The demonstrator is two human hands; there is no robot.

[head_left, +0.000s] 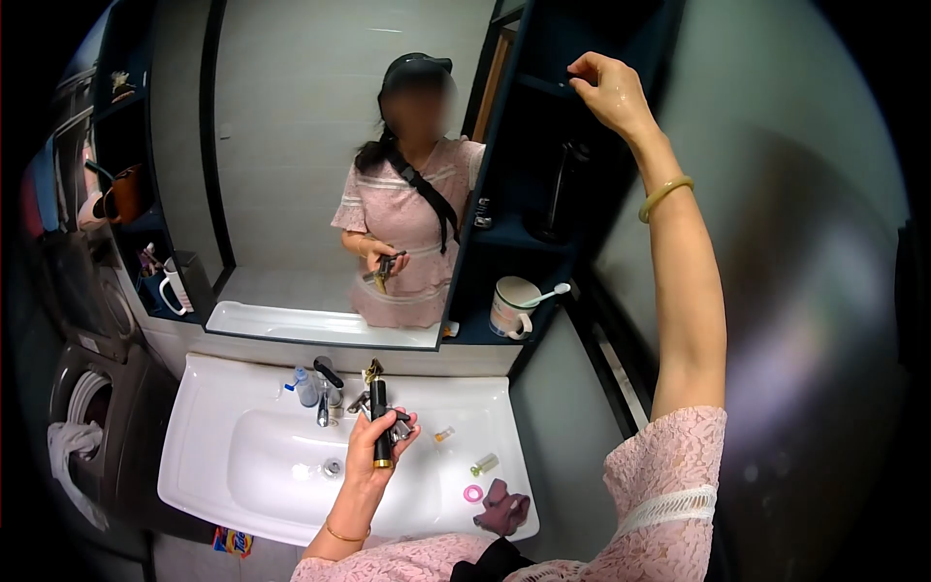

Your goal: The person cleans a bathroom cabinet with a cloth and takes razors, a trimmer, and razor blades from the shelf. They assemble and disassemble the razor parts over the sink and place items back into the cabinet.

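Over the white washbasin point(204, 427), my left hand point(367, 448) is wrapped round a black hair clipper point(379, 427) with gold trim, held upright. Small dark and silvery pieces point(401, 427) stick out between the same fingers, partly hidden by them. My right hand point(613, 95) is raised to the upper part of the dark open shelf point(529, 82). Its fingers are curled, with thumb and forefinger tips close together at the shelf edge; what they hold, if anything, I cannot tell. The mirror point(291, 145) also reflects the left hand with the clipper.
A tap point(326, 393) and a small blue bottle point(306, 387) stand at the basin's back. On its right rim lie a pink ring point(472, 494), a small clear tube point(485, 465) and a mauve cloth point(502, 508). A mug point(512, 306) with a toothbrush stands on the lower shelf.
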